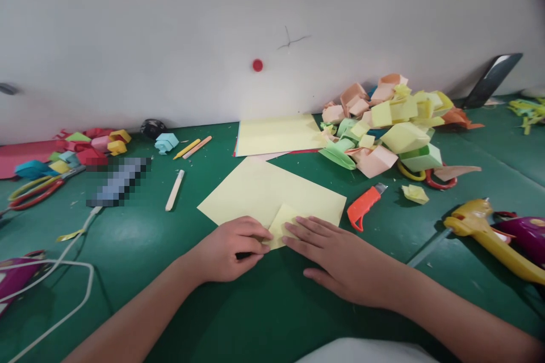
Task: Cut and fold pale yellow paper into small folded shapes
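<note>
A small piece of pale yellow paper [280, 219] lies over the near part of a larger pale yellow sheet [268, 184]. It looks folded, though fingers cover part of it. At its left edge, my left hand [236, 249] is curled, with the fingertips closed on the paper. My right hand [326, 252] lies flat across its right side, fingers stretched out and pressing down, thumb apart. An orange utility knife [361, 208] with its blade tip showing rests just beyond the right hand.
Folded paper pieces [395, 125] heap up at the back right. A yellow hot glue gun [477, 224] lies on the right. Stacked coloured sheets [276, 133] sit against the white wall. On the left are scissors [38, 193], a blurred-out device [119, 181] and its white cable [91, 278].
</note>
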A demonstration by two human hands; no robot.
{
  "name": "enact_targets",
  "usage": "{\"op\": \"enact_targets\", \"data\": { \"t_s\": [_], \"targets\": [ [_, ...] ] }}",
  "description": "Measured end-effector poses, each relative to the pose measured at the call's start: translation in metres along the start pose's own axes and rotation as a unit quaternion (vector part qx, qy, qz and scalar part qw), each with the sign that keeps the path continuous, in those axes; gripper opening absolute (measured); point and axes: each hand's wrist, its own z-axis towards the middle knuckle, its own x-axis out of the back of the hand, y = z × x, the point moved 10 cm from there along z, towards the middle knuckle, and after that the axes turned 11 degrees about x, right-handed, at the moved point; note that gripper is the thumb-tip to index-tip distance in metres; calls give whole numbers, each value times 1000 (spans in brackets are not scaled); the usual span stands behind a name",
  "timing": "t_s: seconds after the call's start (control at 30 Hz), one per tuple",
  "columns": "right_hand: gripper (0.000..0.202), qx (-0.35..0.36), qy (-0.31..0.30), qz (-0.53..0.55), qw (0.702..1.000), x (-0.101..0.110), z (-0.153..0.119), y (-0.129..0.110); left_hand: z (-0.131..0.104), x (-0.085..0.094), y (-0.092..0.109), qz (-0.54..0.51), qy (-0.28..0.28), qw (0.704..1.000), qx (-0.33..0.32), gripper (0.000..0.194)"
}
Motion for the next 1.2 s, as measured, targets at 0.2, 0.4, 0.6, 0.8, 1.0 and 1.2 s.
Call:
{"op": "enact_targets", "data": {
  "t_s": [0.2,0.4,0.6,0.8,1.0,1.2],
  "targets": [
    [55,4,-6,12,1000,0,0,2,0,3,1,-27,-12,1000,-6,15],
    [56,10,13,25,1000,5,0,2,-2,9,4,-43,-19,999,-13,10],
    [55,0,5,26,1000,6,0,2,-1,10,6,-28,-38,999,-10,12],
    [55,1,3,10,1000,3,1,3,2,-1,10,41,-50,998,-6,28],
    [50,5,14,2,1000,3,1,1,2,-5,12,62,-43,997,-4,26],
    [45,9,39,11,999,11,2,2,2,1,6,32,-36,999,21,23]
  ]
}}
